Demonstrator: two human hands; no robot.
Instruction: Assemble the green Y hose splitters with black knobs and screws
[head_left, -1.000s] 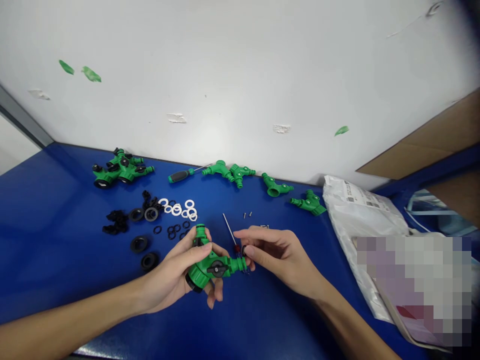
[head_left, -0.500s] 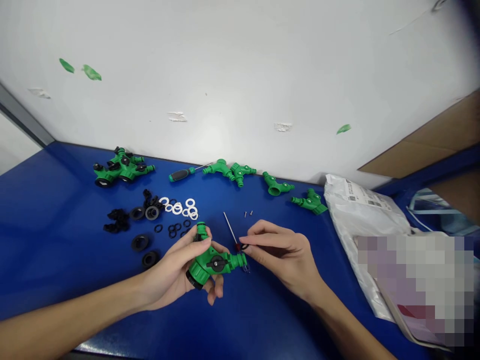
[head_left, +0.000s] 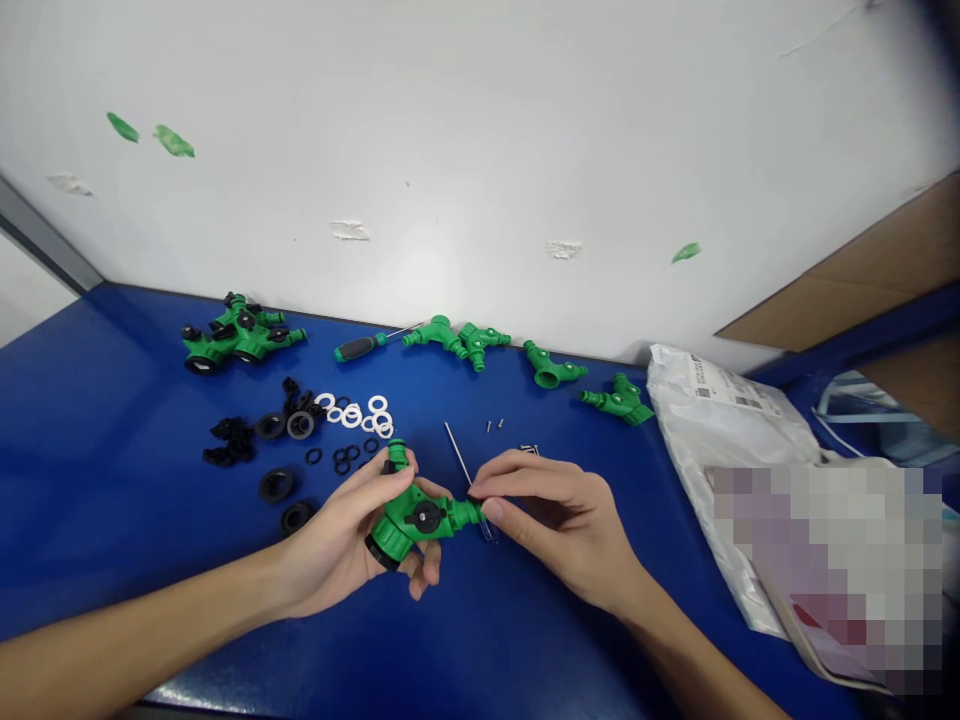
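Note:
My left hand (head_left: 360, 530) is wrapped round a green Y-shaped connector (head_left: 420, 512) with a black valve knob and a black collar. One outlet of it points right. At that outlet's tip, the thumb and forefinger of my right hand (head_left: 551, 515) pinch a small black ring, now mostly hidden by the fingers. Behind my fingers a thin screwdriver (head_left: 459, 455) lies on the blue table (head_left: 525, 640). White washers (head_left: 351, 416) and black rings (head_left: 343, 460) are spread beyond my left hand.
Assembled green connectors (head_left: 244, 335) stand at the back left. A green-handled screwdriver (head_left: 360, 347) and bare green connectors (head_left: 551, 368) line the wall. Black caps (head_left: 276, 485) and knobs (head_left: 229, 442) lie left. Small screws (head_left: 495, 425) lie mid-table, a white plastic bag (head_left: 697, 450) right.
My right hand has brought the black ring from just beside the outlet onto its tip. The view has shifted slightly, and my left hand still holds the connector.

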